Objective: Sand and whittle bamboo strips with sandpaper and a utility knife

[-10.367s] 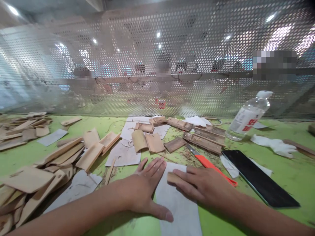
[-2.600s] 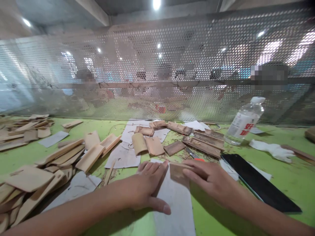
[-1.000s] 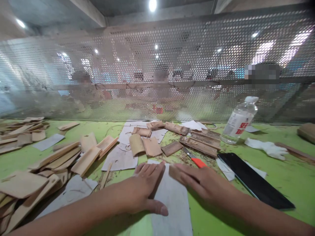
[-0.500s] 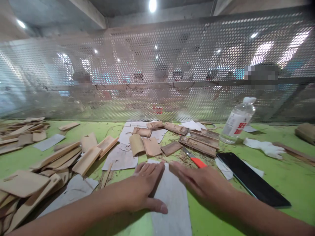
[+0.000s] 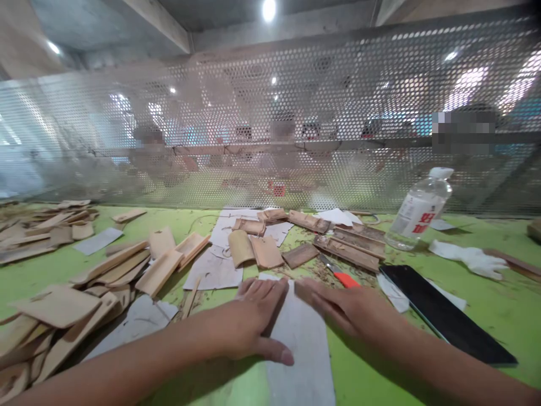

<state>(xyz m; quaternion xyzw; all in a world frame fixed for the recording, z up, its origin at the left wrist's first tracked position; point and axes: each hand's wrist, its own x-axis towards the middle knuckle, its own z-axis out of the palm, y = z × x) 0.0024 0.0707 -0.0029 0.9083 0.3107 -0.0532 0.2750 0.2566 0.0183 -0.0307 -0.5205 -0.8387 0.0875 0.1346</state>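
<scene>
Both hands rest palm down around a sheet of pale paper (image 5: 301,349) lying lengthwise on the green tabletop. My left hand (image 5: 257,321) lies over its left edge, fingers extended forward and thumb stretched out over the paper. My right hand (image 5: 346,307) is flat at the paper's right edge, its fingers stretched forward and inward; neither hand grips anything. Just beyond the right hand lies a utility knife (image 5: 344,277) with an orange handle. Ahead of the fingers are a curved bamboo piece (image 5: 242,249) and a flatter light bamboo piece (image 5: 266,252).
Piles of cut bamboo pieces (image 5: 61,304) cover the left side. Darker bamboo strips (image 5: 346,252) lie ahead. On the right are a black phone (image 5: 448,316), a water bottle (image 5: 420,211) and a white glove (image 5: 469,257). A perforated metal screen (image 5: 236,113) stands along the back.
The view has turned slightly to the left, so the scene sits a little further right. Both hands keep nearly the same flat pose on the paper.
</scene>
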